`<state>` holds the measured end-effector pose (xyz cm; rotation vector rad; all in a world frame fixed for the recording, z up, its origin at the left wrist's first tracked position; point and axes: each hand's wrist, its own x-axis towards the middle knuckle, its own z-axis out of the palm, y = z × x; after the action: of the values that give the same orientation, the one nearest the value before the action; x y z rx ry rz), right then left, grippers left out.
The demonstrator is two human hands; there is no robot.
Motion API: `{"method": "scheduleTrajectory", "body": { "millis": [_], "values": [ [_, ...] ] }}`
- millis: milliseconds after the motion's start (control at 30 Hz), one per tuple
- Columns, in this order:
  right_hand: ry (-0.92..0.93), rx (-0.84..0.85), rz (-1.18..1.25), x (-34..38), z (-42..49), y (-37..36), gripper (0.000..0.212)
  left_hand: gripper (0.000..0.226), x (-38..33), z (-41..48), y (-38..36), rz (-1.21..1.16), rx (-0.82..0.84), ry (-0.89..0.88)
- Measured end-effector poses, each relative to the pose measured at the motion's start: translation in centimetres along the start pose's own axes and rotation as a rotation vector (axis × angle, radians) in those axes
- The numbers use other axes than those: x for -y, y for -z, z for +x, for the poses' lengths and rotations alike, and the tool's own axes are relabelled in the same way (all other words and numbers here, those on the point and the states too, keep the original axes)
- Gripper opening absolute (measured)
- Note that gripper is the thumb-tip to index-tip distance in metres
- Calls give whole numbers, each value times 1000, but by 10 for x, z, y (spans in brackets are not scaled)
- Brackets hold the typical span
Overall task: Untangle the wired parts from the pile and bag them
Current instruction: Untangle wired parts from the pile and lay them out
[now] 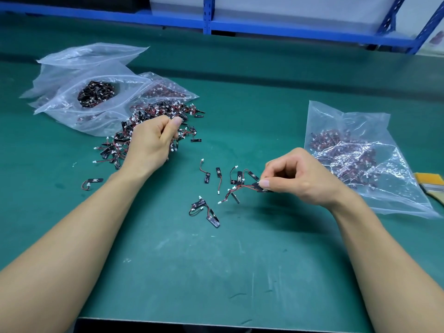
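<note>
A tangled pile of small black wired parts (153, 121) with red-black leads and white plugs lies left of centre on the green mat. My left hand (151, 143) rests on the pile, fingers closed around a clump of it. My right hand (298, 176) pinches a few wired parts (236, 191) by their black ends, and their leads dangle just above the mat. Several separated parts (207, 174) lie loose between my hands. A clear bag (355, 159) holding many parts lies flat at the right.
Clear zip bags (91, 92), some with parts inside, are heaped at the back left behind the pile. One stray part (92, 182) lies by my left forearm. A yellow object (431, 182) sits at the right edge. Blue shelving (240, 22) runs along the back.
</note>
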<state>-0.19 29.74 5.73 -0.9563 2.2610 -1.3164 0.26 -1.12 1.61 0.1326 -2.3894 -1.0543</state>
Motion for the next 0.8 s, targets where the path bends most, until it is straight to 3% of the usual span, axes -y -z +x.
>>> {"method": "scheduleTrajectory", "body": {
  "millis": [567,800],
  "values": [
    [-10,-21,26,1,0,1,21,55,-7,-10,-2,-37,49,-67],
    [-1,-17,27,0,0,1,21,43,-4,-9,3,95,46,-64]
  ]
}}
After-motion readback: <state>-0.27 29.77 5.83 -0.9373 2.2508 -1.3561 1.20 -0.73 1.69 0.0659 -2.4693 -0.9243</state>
